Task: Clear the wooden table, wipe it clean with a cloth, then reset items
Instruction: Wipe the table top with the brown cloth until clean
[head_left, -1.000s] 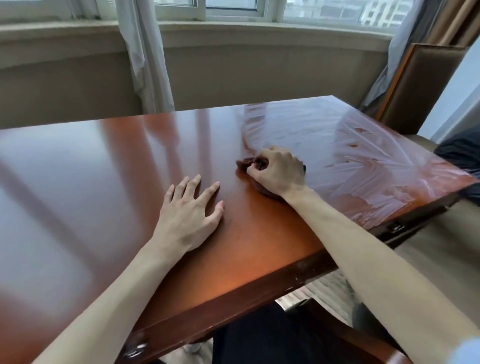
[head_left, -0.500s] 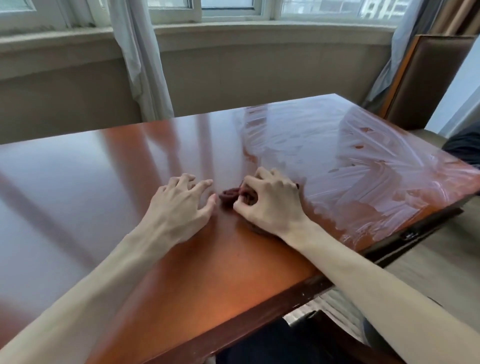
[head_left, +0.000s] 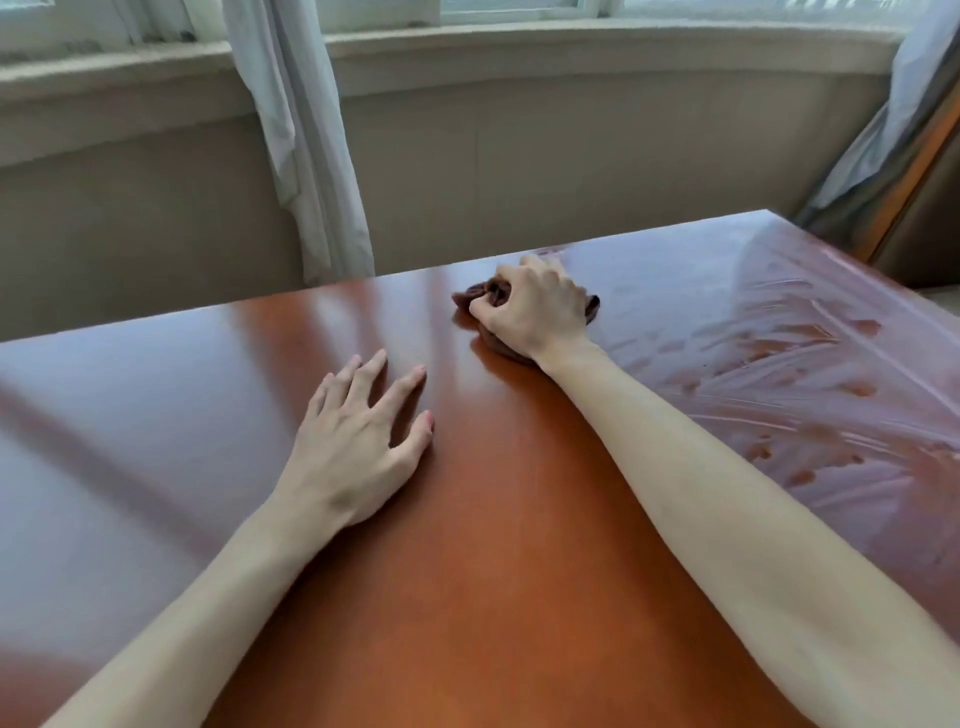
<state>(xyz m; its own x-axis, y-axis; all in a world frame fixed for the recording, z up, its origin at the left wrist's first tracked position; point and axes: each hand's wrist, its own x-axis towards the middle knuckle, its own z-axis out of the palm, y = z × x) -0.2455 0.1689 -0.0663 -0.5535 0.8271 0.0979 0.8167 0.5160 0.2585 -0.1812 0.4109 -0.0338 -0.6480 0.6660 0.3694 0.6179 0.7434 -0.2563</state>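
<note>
A glossy reddish-brown wooden table (head_left: 467, 597) fills the lower view. My right hand (head_left: 530, 306) grips a bunched dark brown cloth (head_left: 475, 297) and presses it on the tabletop close to the far edge. Most of the cloth is hidden under that hand. My left hand (head_left: 358, 441) lies flat on the table with fingers spread, nearer to me and left of the cloth. The right part of the tabletop carries wet wipe streaks (head_left: 805, 374).
Beyond the table stands a beige wall under a window sill (head_left: 571, 47). A white curtain (head_left: 306, 156) hangs at the back left. A second curtain and a wooden-framed panel (head_left: 904, 171) stand at the back right corner.
My right hand has pushed the cloth away from me toward the far edge. My left hand has flattened and spread its fingers. The view has moved closer over the table.
</note>
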